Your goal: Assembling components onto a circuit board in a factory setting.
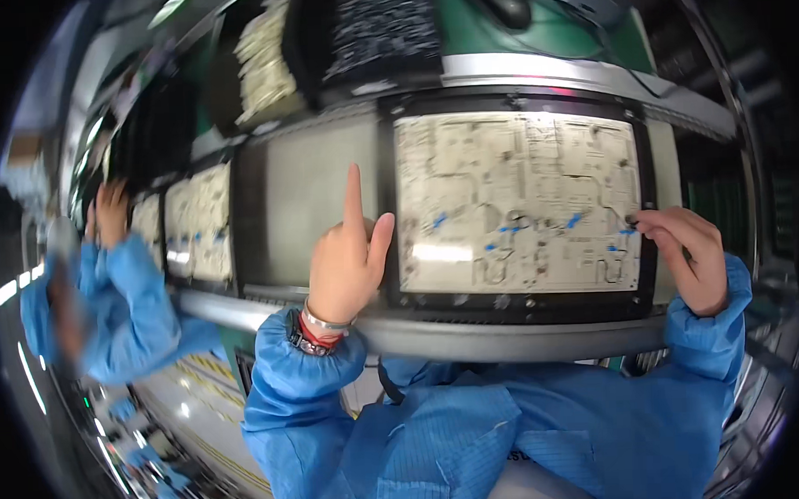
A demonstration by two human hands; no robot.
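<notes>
A pale circuit board [455,195] sits in a black frame [529,310] on the conveyor in front of me. Several small blue parts and dark parts are dotted over it. My right hand [695,261] is at the board's right edge, thumb and index finger pinched on a small dark component [631,219] touching or just above the surface; its exact kind is too small to tell. Left of the frame, my left hand [343,267] hovers with index finger and thumb stretched apart, the other fingers curled, holding nothing.
Behind the conveyor stand a bin of pale parts [265,65] and a bin of dark parts [383,34]. A black mouse-shaped device [501,4] and cables lie on a green surface. At left, a co-worker in blue [141,294] works by other framed boards [201,223]. A metal rail [508,338] runs along the front.
</notes>
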